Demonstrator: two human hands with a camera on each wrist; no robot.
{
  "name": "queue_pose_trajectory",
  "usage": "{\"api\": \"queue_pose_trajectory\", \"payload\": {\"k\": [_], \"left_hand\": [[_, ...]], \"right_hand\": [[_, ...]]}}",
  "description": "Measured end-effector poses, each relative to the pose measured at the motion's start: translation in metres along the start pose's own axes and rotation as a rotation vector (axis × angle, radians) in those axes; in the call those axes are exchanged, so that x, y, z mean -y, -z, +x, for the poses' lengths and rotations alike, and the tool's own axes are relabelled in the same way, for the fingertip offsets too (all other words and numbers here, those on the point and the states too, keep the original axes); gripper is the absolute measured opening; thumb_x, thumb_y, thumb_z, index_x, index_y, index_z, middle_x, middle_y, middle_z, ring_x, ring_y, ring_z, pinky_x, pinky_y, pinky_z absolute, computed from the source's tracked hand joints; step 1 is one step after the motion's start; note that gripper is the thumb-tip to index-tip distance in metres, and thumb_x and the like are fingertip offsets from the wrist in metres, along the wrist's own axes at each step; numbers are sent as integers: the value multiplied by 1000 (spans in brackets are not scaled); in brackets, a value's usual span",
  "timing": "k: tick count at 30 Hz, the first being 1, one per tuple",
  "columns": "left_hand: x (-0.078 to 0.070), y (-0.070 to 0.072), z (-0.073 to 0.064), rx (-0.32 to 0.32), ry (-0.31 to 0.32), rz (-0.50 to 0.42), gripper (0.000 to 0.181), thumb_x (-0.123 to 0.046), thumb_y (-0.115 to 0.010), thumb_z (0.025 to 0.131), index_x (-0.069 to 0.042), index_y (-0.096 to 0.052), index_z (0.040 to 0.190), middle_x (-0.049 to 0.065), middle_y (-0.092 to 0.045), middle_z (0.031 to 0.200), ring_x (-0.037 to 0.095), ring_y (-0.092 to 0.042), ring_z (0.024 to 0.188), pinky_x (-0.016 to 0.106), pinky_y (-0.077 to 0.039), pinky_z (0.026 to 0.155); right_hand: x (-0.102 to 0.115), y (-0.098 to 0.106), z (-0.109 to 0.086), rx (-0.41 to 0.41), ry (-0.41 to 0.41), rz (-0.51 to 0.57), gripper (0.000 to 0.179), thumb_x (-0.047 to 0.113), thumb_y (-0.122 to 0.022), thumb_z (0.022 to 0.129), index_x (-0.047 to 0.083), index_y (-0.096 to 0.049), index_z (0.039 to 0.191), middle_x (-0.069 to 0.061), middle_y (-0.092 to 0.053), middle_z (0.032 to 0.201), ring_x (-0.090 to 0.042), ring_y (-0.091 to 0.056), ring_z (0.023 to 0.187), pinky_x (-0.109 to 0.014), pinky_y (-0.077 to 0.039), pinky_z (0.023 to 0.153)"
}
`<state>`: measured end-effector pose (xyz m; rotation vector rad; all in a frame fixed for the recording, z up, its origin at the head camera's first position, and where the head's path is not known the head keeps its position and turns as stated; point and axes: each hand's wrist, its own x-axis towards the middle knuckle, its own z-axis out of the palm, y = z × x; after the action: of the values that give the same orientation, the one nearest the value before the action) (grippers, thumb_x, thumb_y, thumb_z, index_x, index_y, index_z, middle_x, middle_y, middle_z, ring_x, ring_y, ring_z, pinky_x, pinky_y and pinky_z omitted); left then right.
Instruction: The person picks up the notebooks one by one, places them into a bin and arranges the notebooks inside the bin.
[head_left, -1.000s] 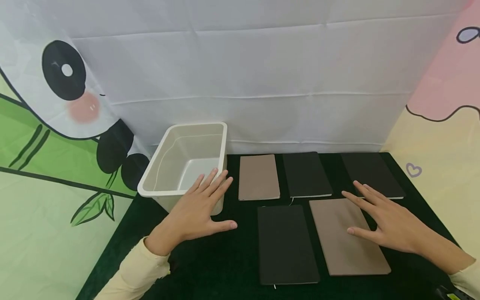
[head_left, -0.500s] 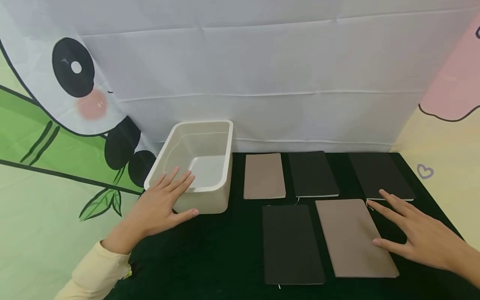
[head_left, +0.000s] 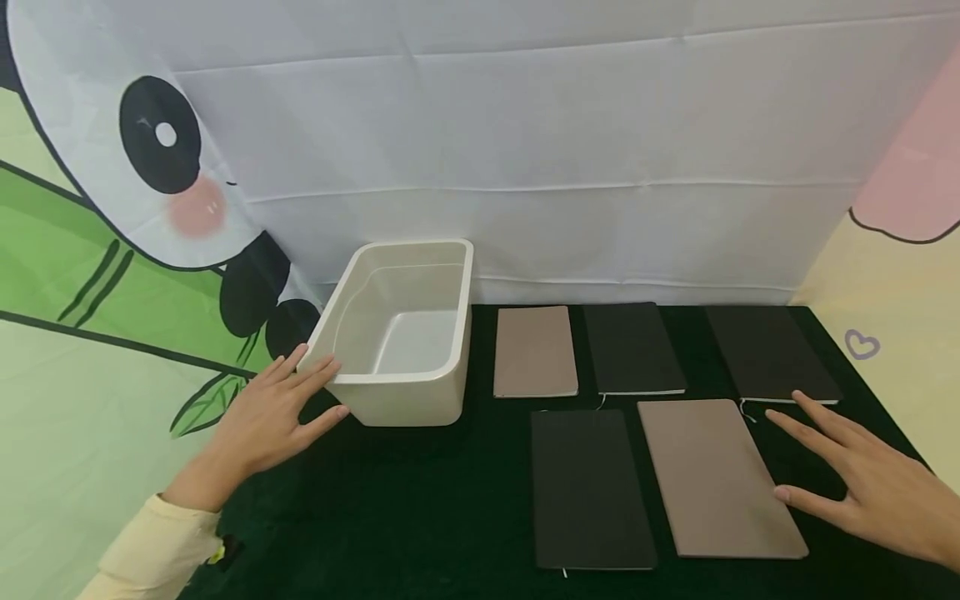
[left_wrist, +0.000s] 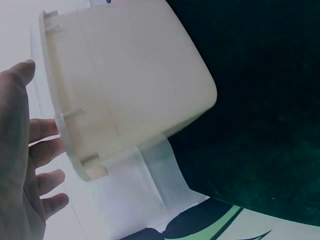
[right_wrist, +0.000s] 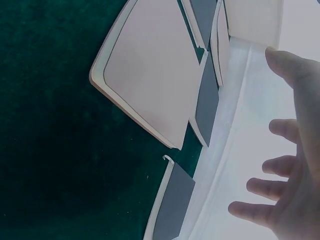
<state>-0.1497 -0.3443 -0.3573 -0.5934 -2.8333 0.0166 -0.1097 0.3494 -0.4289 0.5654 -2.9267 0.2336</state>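
At the left of the head view, my left hand (head_left: 262, 425) is spread with straight fingers at the front left corner of a cream plastic bin (head_left: 408, 404). The left wrist view shows those fingertips right at the bin's rim (left_wrist: 67, 135). My right hand (head_left: 855, 475), fingers straight and apart, hovers at the right; its thumb overlaps the edge of a large beige notebook (head_left: 720, 479). Just beyond its fingertips lies a black notebook (head_left: 772, 354) with a white ribbon. In the right wrist view this hand (right_wrist: 295, 165) holds nothing.
A small beige notebook (head_left: 536, 352) and a black notebook (head_left: 633, 348) lie in the back row. Another black notebook (head_left: 592, 492) is in front. Dark green cloth (head_left: 390, 517) covers the table, and a white sheet (head_left: 555, 150) hangs behind it.
My left hand has moved left from in front of the bin to its front left corner. My right hand has shifted right, off most of the large beige notebook. The head view has turned slightly.
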Motion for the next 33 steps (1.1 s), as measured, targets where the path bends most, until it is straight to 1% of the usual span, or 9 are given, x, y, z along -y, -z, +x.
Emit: {"api": "queue_pose_trajectory", "payload": {"k": [5,10,13,18,21,24,26,29,33], "left_hand": [[6,-3,2,46,37,-15,73,-56,-61,98,-6,-50,151,18,-49,154,46,-34,147,64,-32,115],[9,-4,3,97,75,-56,81,-56,-59,99,-2,-40,156,23,-36,161,48,-33,147,67,-32,113],[9,-5,4,106,102,-61,84,-58,-59,98,-4,-35,158,27,-30,163,51,-33,146,69,-34,111],[9,-7,5,96,137,-57,85,-60,-57,98,-5,-35,159,31,-30,161,55,-39,140,73,-40,102],[10,-11,6,23,127,-55,80,-55,-62,98,-3,-41,155,32,-37,156,56,-49,131,70,-48,93],[12,-17,6,-85,109,-73,73,-44,-70,96,-2,-47,151,32,-46,150,56,-60,116,66,-55,80],[13,-20,6,-155,96,-91,70,-38,-74,94,-1,-50,149,31,-50,145,55,-65,106,64,-57,74],[15,-24,5,-226,79,-122,69,-32,-78,91,-1,-52,148,30,-54,142,53,-68,98,62,-58,72],[20,-29,3,-304,66,-167,69,-26,-82,86,-4,-55,146,28,-58,137,49,-72,81,59,-59,69]], "right_hand": [[-4,-7,-4,26,-44,4,106,58,-82,79,20,-29,163,-27,-11,168,-64,-38,128,-83,-31,93],[-6,-13,-8,27,-69,-7,107,59,-82,78,21,-29,163,-28,-11,168,-65,-41,123,-85,-30,90],[-6,-14,-10,17,-70,-2,106,58,-82,78,22,-29,163,-26,-9,169,-66,-42,122,-85,-31,89],[-7,-16,-11,18,-81,4,106,57,-82,78,21,-29,163,-27,-9,168,-66,-42,121,-85,-31,88],[-7,-18,-12,25,-86,9,105,57,-82,79,22,-29,163,-27,-9,168,-66,-43,120,-84,-32,87],[-7,-20,-15,31,-89,23,104,56,-83,79,23,-30,162,-27,-10,168,-66,-45,119,-84,-33,86],[-7,-22,-16,41,-93,32,104,56,-82,80,22,-29,163,-27,-10,168,-66,-45,119,-84,-34,86],[-8,-24,-16,62,-100,40,103,56,-81,81,20,-29,162,-29,-10,167,-67,-44,119,-84,-34,85],[-9,-28,-16,86,-104,59,102,56,-80,82,18,-30,162,-30,-12,167,-67,-44,119,-83,-38,82]]}}
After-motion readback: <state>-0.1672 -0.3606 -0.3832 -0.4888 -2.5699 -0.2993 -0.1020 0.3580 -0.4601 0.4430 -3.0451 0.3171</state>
